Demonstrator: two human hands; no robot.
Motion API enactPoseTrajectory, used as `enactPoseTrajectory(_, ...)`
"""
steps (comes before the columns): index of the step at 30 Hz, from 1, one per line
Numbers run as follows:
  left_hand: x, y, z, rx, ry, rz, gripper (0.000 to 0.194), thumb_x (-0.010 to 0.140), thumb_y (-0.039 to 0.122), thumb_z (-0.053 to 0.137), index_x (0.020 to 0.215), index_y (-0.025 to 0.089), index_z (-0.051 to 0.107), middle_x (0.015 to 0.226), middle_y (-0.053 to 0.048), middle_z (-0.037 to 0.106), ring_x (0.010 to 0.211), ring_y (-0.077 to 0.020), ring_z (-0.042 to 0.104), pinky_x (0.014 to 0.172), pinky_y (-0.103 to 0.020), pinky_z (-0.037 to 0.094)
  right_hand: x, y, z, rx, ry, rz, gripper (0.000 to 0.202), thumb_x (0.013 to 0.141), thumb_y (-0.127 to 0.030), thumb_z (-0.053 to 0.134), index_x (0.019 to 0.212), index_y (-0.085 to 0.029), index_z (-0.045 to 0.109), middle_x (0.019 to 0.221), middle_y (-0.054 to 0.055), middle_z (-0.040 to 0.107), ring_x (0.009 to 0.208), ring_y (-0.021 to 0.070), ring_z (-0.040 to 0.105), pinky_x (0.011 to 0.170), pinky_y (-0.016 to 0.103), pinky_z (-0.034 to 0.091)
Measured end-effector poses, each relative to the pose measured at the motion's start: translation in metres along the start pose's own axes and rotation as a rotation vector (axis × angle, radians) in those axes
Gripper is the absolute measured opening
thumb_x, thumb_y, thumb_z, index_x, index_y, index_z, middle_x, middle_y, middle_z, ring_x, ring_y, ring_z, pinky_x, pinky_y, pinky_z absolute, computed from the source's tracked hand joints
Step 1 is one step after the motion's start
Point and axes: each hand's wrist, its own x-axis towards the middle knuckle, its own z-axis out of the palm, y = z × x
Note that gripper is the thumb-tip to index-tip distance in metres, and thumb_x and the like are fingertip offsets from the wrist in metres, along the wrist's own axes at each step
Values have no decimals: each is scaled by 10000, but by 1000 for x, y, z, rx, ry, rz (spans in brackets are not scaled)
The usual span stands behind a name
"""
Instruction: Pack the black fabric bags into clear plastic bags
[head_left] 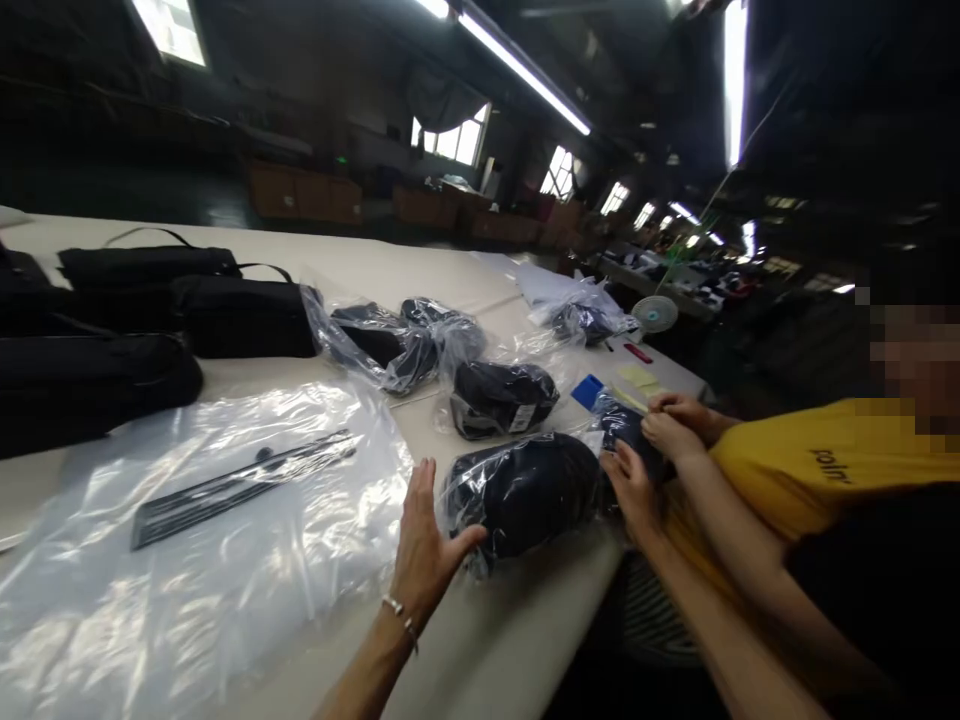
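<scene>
A black bag wrapped in clear plastic point(529, 490) lies on the pale table between my hands. At its left end is my left hand point(429, 545), open, with the thumb stretched toward the plastic and a bracelet on the wrist. My right hand point(634, 485) is at the bag's right end, its fingers bent near the wrapping; whether they grip it is unclear. Just behind sits a smaller wrapped black bag point(504, 398) with a white label. Flat clear plastic bags point(300, 540) with black printing cover the table to the left.
Unwrapped black bags point(247, 318) stand at the left. More wrapped bags point(382, 340) lie farther back. On the right, a person in a yellow shirt point(787, 465) handles a wrapped dark item point(622, 420) close to my right hand. A blue item point(586, 391) and a small fan point(655, 314) are beyond.
</scene>
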Motion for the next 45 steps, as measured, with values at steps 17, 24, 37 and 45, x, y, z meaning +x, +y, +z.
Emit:
enactPoseTrajectory(17, 114, 61, 49, 507, -617, 99, 770, 848, 600, 578, 1439, 143, 394, 1495, -193, 434, 1401, -351, 372, 1094, -514, 374, 35, 62, 35, 275, 45, 140, 620, 653, -583, 766, 1127, -191, 690, 1177, 79, 700, 1131, 277, 607, 1001, 378, 443)
enactPoseTrajectory(24, 116, 78, 76, 604, -691, 23, 317, 990, 346, 387, 1131, 297, 668, 991, -64, 758, 915, -286, 720, 732, -378, 553, 34, 52, 56, 317, 83, 141, 435, 692, -550, 740, 884, -161, 723, 864, 37, 729, 854, 222, 635, 837, 343, 467)
enactPoseTrajectory(37, 63, 79, 71, 594, -496, 738, 848, 799, 672, 597, 1483, 238, 347, 1562, -116, 343, 1422, -346, 335, 1104, -607, 371, -23, 92, 17, 171, 54, 75, 501, 891, -540, 534, 1234, -185, 622, 1254, 109, 644, 1129, 273, 590, 953, 395, 462)
enactPoseTrajectory(45, 19, 69, 101, 727, -430, 888, 509, 955, 280, 460, 1448, 159, 416, 1570, -119, 334, 1446, -286, 299, 1147, -529, 317, -121, 179, 33, -599, -267, -579, 403, 863, -276, 540, 1241, -152, 609, 1207, 164, 655, 1159, 349, 568, 992, 562, 451)
